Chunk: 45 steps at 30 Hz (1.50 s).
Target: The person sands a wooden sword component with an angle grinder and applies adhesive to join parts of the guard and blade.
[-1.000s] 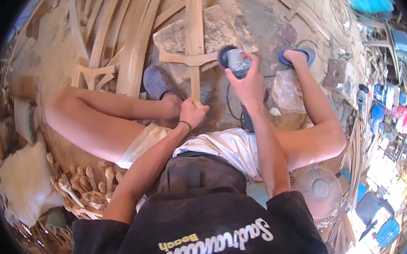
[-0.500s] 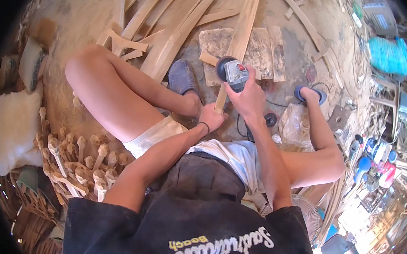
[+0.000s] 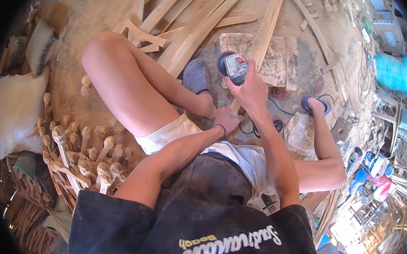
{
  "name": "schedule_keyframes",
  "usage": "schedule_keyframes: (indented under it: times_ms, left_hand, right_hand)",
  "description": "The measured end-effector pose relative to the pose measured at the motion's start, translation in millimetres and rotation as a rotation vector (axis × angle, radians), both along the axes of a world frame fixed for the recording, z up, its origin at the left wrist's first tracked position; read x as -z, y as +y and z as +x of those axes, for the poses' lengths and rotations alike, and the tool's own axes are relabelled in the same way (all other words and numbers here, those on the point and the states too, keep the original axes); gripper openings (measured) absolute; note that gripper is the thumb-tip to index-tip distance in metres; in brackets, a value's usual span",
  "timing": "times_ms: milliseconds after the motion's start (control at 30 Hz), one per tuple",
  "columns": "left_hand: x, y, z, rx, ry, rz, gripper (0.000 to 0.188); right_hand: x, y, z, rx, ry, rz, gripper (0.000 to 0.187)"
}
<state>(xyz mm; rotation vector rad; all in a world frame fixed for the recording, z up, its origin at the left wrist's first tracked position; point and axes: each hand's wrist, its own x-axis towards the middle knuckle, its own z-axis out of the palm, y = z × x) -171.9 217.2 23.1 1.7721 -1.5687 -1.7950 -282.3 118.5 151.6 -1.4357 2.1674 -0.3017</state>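
I sit on the ground with a long pale wooden slat (image 3: 265, 29) running from between my feet away to the upper right. My right hand (image 3: 249, 91) grips a grey and black angle grinder (image 3: 233, 67) and presses it on the slat's near part. My left hand (image 3: 228, 120) is closed around the slat's near end, just below the grinder. A black band is on my left wrist. A black cable (image 3: 278, 109) trails from the tool toward my right foot.
Many more wooden slats (image 3: 191, 27) lie fanned out ahead on the dusty ground, over a flat stone slab (image 3: 279, 56). Several carved wooden spoons (image 3: 86, 155) stand at my left, by a white sack (image 3: 13, 111). Tools, bottles and a blue bag (image 3: 392, 71) crowd the right side.
The view has swung, so the slats and grinder now sit further right and tilted. Both hands keep their hold on the grinder and the slat.
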Motion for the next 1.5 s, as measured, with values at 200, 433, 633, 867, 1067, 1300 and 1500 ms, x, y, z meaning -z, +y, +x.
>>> schedule_keyframes:
  times_ms: [200, 433, 633, 867, 1067, 1300, 1500]
  left_hand:
    - [0.7, -1.6, 0.2, 0.009, 0.03, 0.036, 0.037]
    - [11.1, 0.9, -2.6, -0.005, 0.098, 0.084, 0.038]
    - [13.9, 3.2, -6.9, -0.006, 0.097, 0.126, 0.039]
    - [11.7, 2.9, -7.6, 0.012, 0.117, 0.037, 0.041]
    - [24.2, 6.8, -7.8, 0.022, 0.099, 0.075, 0.037]
    - [29.6, 3.1, -9.5, 0.005, 0.083, 0.15, 0.039]
    - [-52.2, -1.0, 11.0, -0.054, 0.483, 0.487, 0.045]
  right_hand:
    - [-3.8, 40.4, -23.9, 0.101, -0.006, -0.029, 0.077]
    - [1.6, 84.3, -73.5, 0.422, 0.096, -0.073, 0.077]
    - [3.0, 71.7, -61.0, 0.325, 0.07, -0.096, 0.078]
    - [4.6, -8.9, -7.1, 0.123, -0.035, 0.011, 0.077]
    - [-3.0, 19.7, -28.8, 0.119, -0.002, -0.01, 0.079]
    - [-3.5, 92.0, -96.6, 0.435, 0.117, 0.027, 0.083]
    - [-9.6, 130.9, -177.0, 0.562, 0.318, -0.403, 0.092]
